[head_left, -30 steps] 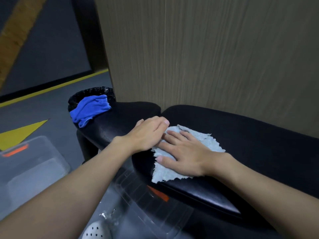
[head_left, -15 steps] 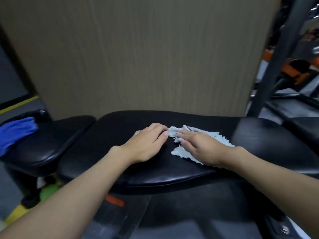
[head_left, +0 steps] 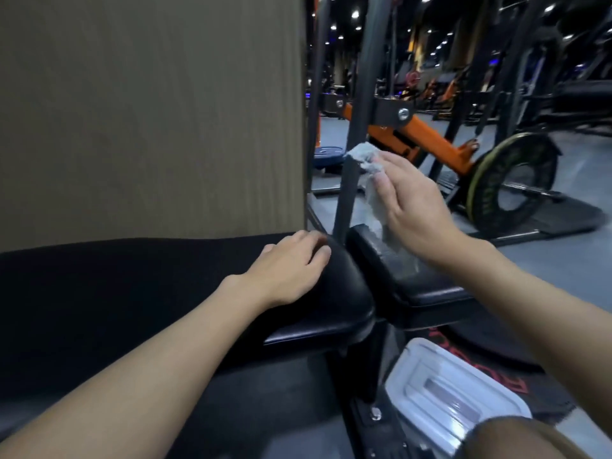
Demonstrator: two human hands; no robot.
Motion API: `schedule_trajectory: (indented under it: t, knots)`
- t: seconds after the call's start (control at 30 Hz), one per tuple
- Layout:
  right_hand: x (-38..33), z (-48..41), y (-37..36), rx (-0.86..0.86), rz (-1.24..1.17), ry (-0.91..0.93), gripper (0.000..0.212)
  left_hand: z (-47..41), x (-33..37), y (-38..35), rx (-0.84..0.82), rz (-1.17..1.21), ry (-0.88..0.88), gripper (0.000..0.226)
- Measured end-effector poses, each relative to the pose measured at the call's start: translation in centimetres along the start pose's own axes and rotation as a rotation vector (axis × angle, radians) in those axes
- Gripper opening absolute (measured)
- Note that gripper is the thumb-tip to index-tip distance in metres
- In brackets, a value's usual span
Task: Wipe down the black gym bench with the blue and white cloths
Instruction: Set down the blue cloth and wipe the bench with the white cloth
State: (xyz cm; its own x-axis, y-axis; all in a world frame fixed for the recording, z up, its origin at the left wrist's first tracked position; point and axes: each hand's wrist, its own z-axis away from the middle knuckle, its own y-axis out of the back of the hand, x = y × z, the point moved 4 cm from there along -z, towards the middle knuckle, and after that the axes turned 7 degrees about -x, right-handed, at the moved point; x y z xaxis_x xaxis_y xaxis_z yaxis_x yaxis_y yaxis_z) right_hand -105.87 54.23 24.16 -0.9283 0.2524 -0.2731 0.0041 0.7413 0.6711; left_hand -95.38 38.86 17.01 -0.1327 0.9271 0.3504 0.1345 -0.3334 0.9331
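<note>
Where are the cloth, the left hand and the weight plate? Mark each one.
cloth (head_left: 362,154): head view, on its bunched top end above the fingertips.
left hand (head_left: 291,270): head view, on the back of the hand.
weight plate (head_left: 484,188): head view, on its left band, beside the hole.

Wood-grain panel; orange frame; weight plate; clear lid

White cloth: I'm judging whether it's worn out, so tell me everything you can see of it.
The white cloth looks pale grey-white, thin and crumpled. The right hand grips it above the black bench. Its bunched top lies against a dark upright post; its loose tail hangs towards the pad, contact there unclear.
</note>
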Motion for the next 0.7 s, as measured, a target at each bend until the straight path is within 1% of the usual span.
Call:
schedule_trajectory:
  t: [0.03, 0.07, 0.1, 0.13, 0.17, 0.2, 0.23, 0.3, 0.37, 0.47, 0.53, 0.63, 0.7]
  knots:
    - [0.6, 0.2, -0.2, -0.042, 0.056, 0.016, 0.035, -0.9, 0.3, -0.7, -0.019, -0.017, 0.005, 0.043]
    - [1.2, 0.7, -0.9, -0.126, 0.112, -0.003, 0.034, -1.5, 0.5, -1.5, -0.044, -0.042, 0.012, 0.041]
    - [2.1, 1.4, -2.0, -0.257, 0.171, -0.068, 0.034, -1.9, 0.5, -2.3, -0.072, -0.074, 0.017, 0.039]
    - [3.1, 2.7, -3.4, -0.439, 0.231, -0.174, 0.036, -2.3, 0.3, -3.0, -0.095, -0.112, 0.019, 0.038]
    - [4.4, 4.2, -5.0, -0.630, 0.287, -0.288, 0.040, -2.6, 0.1, -3.5, -0.099, -0.151, 0.019, 0.037]
    - [5.5, 5.5, -6.2, -0.779, 0.319, -0.374, 0.045, -3.0, -0.1, -3.8, -0.082, -0.185, 0.019, 0.036]
    - [6.2, 6.2, -7.1, -0.857, 0.324, -0.420, 0.048, -3.5, -0.3, -3.9, -0.053, -0.205, 0.019, 0.034]
    - [7.2, 5.9, -8.1, -0.882, 0.314, -0.454, 0.051, -4.8, -0.4, -3.9, -0.013, -0.215, 0.010, 0.031]
    - [8.4, 4.7, -8.9, -0.873, 0.317, -0.475, 0.052, -6.0, -0.5, -4.3, -0.008, -0.205, -0.005, 0.029]
    - [10.8, 2.6, -10.3, -0.846, 0.359, -0.478, 0.057, -6.6, -0.8, -5.1, 0.049, -0.183, -0.035, 0.025]
    - [11.9, 1.4, -11.0, -0.838, 0.375, -0.472, 0.062, -6.7, -0.9, -5.3, 0.067, -0.179, -0.054, 0.028]
    - [12.7, 0.3, -11.5, -0.843, 0.365, -0.505, 0.060, -6.6, -1.0, -5.1, 0.081, -0.181, -0.067, 0.032]
    - [12.4, 0.6, -11.4, -0.845, 0.369, -0.494, 0.063, -6.5, -0.9, -5.1, 0.079, -0.170, -0.065, 0.032]
